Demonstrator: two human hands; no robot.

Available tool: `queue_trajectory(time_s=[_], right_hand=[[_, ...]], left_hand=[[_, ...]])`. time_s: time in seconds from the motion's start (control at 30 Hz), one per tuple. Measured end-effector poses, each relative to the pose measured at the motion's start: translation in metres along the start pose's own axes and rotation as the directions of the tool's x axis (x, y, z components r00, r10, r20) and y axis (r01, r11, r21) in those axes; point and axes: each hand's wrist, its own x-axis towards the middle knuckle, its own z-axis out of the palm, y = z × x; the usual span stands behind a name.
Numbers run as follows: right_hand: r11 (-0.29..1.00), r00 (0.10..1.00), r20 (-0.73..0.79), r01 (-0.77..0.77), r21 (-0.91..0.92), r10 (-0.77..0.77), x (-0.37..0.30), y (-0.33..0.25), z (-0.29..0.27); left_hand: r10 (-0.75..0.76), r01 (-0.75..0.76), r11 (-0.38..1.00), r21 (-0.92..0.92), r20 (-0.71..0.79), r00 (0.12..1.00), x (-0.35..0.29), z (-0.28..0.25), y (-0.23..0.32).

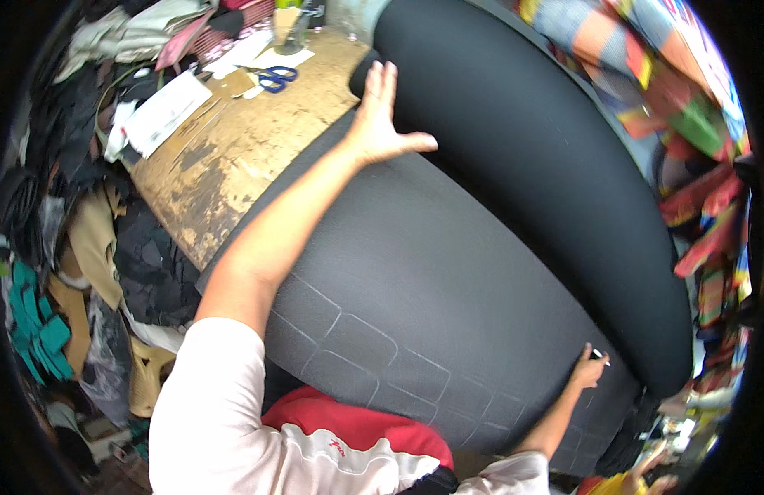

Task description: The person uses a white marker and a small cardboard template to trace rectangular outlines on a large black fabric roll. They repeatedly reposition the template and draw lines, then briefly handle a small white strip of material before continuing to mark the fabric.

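Black fabric (448,247) is spread across the table, its near part marked with white outlines of rounded squares. A thick roll of the same black material (522,148) lies along the far side. My left hand (380,124) presses near the fabric's far left corner beside the roll's end, fingers stretched and thumb spread. Over on the right, my right hand (591,371) is closed around a small white piece of chalk (598,355), close to the roll's right end.
Blue-handled scissors (277,78) and papers (169,111) lie on the worn wooden table (208,165). Dark scraps (155,264) and teal cloth (37,322) heap at left. Colourful fabrics (687,124) hang at right. Another person's hands (648,477) show at lower right.
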Motion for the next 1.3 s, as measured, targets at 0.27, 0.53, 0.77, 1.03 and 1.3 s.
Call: queue_trajectory(time_s=[0.27, 0.53, 0.77, 1.03, 1.3], right_hand=[[-0.016, 0.173, -0.420, 0.912, 0.411, -0.891, -0.221, -0.277, -0.055], [0.273, 0.126, -0.794, 0.961, -0.052, -0.595, -0.224, -0.456, -0.041], [0.291, 0.122, -0.849, 0.956, -0.038, -0.513, -0.224, -0.464, -0.014], [0.281, 0.167, -0.857, 0.959, 0.028, -0.487, -0.230, -0.466, -0.015], [0.258, 0.158, -0.866, 0.966, 0.035, -0.475, -0.231, -0.465, -0.020]], left_hand=[[-0.180, 0.007, 0.911, 0.412, 0.382, 0.906, -0.055, 0.014, -0.031], [-0.250, 0.372, 0.638, 0.674, -0.276, 0.928, -0.032, -0.095, -0.120], [-0.778, 0.610, 0.205, 0.766, -0.251, 0.576, -0.039, -0.193, -0.141], [-0.709, 0.624, 0.452, 0.637, -0.168, 0.685, -0.028, -0.191, -0.149], [-0.577, 0.906, 0.286, 0.311, -0.700, 0.422, -0.078, -0.305, -0.188]])
